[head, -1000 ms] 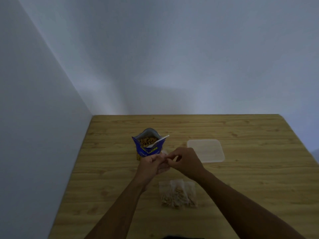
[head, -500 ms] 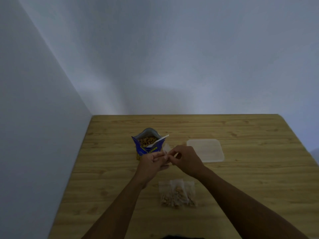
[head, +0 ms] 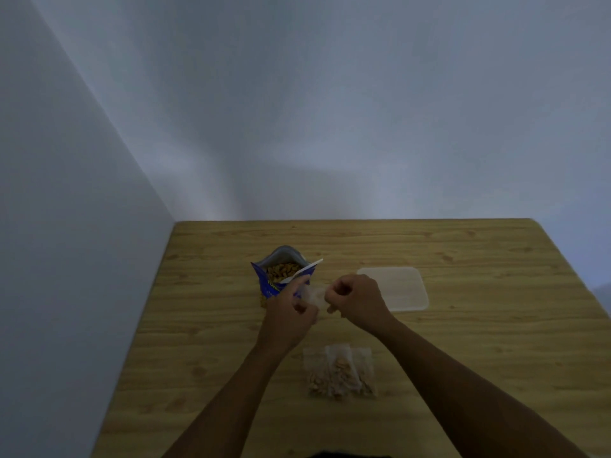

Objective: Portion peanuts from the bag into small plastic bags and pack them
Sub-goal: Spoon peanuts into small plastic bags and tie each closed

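Clear plastic, thin and nearly see-through: a small empty bag is stretched between the two hands above the middle of the desk. A second ago the hands were bunched together over it; now they have drawn a little apart, so its mouth is probably being pulled open for the next portion. The left hand pinches one side of it with curled fingers, and the right hand pinches the other with fingers curled tight. The bag is blurred, and no peanuts show in it.

Just behind the left hand, toward the far edge, stands the blue peanut bag, open at the top with nuts showing and a white spoon leaning out of it. To the right of the hands lies a frosted plastic lid. Toward the near edge sits a small heap of filled bags, so several portions are already packed.
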Demonstrator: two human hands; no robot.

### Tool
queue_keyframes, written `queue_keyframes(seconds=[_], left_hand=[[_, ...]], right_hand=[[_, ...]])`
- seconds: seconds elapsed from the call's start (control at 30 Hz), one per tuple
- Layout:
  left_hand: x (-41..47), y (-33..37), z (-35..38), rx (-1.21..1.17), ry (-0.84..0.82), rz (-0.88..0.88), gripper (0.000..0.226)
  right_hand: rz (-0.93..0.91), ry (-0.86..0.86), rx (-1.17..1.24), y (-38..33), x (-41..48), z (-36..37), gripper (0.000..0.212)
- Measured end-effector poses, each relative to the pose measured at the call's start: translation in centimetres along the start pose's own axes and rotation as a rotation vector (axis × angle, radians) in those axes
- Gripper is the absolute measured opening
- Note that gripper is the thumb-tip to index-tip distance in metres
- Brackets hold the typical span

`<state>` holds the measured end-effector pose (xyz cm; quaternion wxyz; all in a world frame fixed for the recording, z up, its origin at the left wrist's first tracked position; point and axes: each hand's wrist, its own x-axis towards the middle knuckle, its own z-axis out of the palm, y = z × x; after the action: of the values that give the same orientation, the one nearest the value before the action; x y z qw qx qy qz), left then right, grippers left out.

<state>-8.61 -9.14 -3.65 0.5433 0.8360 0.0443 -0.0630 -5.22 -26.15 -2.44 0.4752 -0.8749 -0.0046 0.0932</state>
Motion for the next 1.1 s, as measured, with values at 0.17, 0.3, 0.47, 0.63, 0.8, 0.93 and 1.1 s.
queue_keyframes(seconds=[0.17,0.3,0.47,0.63,0.8,0.93,1.1], left_hand=[[0.0,-1.6,-0.4,0.392,0.065,0.323,0.064],[0.2,-2.5,-0.3,0.477,0.109,0.461,0.073],[0.7,-2.8,-0.2,0.494,0.136,0.547,0.057],[1.1,-3.5,-0.8,0.517,0.108,0.532,0.059],[1.4,-4.0,-1.3,0.499,0.150,0.576,0.046],[1.5,-4.1,-1.9,0.435,0.085,0.474,0.047],[1.8,-3.5,-2.6,0.388,0.079,0.386,0.040]], right_hand=[[0.047,-0.096,0.057,-0.1,0.3,-0.5,0.014],[0.097,-0.214,0.137,-0.5,0.2,-0.6,0.022],[0.218,-0.246,0.207,-1.1,0.5,-0.5,0.027],[0.266,-0.261,0.202,-1.4,0.9,-0.3,0.024],[0.302,-0.266,0.233,-1.6,1.3,0.3,0.021],[0.324,-0.309,0.257,-2.1,1.6,0.8,0.019],[0.354,-0.324,0.262,-2.2,2.6,2.0,0.026]])
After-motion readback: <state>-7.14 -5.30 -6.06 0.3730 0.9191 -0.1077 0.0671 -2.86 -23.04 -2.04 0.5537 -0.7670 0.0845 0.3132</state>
